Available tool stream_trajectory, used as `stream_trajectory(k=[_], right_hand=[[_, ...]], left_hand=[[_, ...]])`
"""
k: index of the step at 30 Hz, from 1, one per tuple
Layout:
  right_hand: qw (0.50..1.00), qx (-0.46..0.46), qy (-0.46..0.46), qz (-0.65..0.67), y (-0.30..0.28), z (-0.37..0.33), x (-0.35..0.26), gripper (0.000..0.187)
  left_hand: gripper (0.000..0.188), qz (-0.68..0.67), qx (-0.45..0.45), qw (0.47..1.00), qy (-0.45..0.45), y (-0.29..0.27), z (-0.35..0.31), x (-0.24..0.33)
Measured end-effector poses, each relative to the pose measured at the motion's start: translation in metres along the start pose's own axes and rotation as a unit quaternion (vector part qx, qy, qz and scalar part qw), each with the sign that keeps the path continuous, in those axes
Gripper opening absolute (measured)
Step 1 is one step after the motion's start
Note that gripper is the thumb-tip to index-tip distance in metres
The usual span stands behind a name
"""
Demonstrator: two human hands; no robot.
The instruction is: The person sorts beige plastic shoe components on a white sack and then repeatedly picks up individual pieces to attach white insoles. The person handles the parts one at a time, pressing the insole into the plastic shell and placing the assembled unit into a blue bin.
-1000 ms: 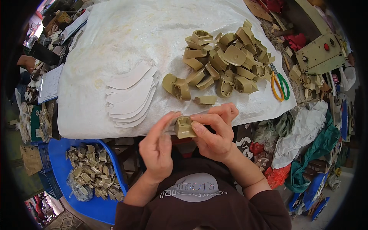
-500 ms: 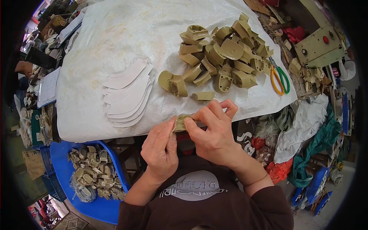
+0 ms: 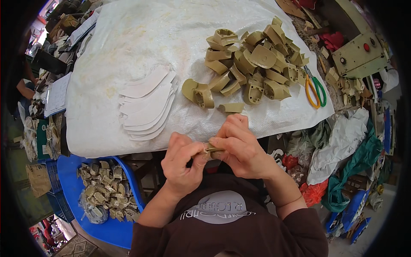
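A small olive plastic shoe heel (image 3: 214, 149) is held in front of my chest, just off the table's near edge. My left hand (image 3: 183, 162) pinches its left end between thumb and fingers. On its other end, the fingers of my right hand (image 3: 240, 147) are closed. Most of the heel is hidden by the fingers, and it appears edge-on. Beyond my right hand a single olive piece (image 3: 231, 107) lies on the white sheet (image 3: 107, 55). Behind that spreads a heap of olive heels (image 3: 262, 58). Left of them are overlapping white curved cutouts (image 3: 147, 109).
Scissors (image 3: 315, 90) with orange and green handles lie at the table's right side. A blue tub (image 3: 68, 180) of covered heels (image 3: 102, 188) stands low on the left. A control box (image 3: 359, 53) is at far right, above plastic bags (image 3: 338, 145). Another person's arm (image 3: 25, 88) shows far left.
The heel has been turned from showing its broad side to edge-on and sits slightly lower. My left hand has shifted right, and both hands keep their hold.
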State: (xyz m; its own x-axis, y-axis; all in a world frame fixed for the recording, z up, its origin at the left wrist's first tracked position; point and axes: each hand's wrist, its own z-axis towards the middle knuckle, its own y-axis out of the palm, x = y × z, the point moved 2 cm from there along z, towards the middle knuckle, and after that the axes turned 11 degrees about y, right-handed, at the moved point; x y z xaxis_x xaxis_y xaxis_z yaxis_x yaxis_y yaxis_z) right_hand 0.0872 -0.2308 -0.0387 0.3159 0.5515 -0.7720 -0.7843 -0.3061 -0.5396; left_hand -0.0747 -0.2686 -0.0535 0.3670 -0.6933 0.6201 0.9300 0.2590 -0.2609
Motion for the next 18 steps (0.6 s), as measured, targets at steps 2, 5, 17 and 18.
stream_trajectory(k=[2, 5, 17, 18], right_hand=[[1.0, -0.031, 0.004, -0.006, 0.001, -0.001, -0.003, 0.03], [0.997, -0.062, -0.001, -0.036, 0.0, -0.001, -0.009, 0.03], [0.996, 0.092, 0.005, -0.002, 0.002, -0.002, -0.023, 0.03], [0.995, 0.091, 0.027, 0.027, 0.005, -0.01, -0.015, 0.029]], left_hand=[[0.013, 0.016, -0.016, 0.999, 0.033, 0.0, 0.003, 0.002], [0.015, -0.035, -0.014, 0.999, 0.022, -0.002, -0.007, -0.004], [0.03, 0.076, 0.017, 0.996, 0.048, -0.031, -0.007, 0.0], [0.031, 0.059, 0.024, 0.997, 0.043, -0.033, -0.007, 0.0]])
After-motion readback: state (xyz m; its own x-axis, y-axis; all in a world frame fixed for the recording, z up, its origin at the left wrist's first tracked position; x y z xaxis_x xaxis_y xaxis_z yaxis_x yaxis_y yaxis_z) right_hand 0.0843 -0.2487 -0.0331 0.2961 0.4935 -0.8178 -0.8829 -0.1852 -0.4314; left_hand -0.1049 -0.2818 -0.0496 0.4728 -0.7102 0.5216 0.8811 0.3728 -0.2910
